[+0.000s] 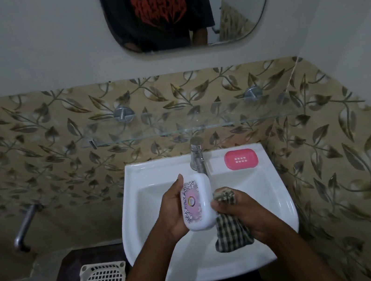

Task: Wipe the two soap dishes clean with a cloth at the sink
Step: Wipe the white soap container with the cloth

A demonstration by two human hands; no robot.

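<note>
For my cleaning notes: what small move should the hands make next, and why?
Probably rub the checked cloth along the white soap dish: the left hand grips it over the sink, the right hand holds the cloth against its side.

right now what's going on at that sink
A person stands at the white sink, wiping soap dishes. The left hand holds a white soap dish with a patterned face over the basin. The right hand grips a checked cloth bunched against the dish's edge. A pink soap dish sits on the sink's back right ledge beside the tap, with neither hand on it.
</note>
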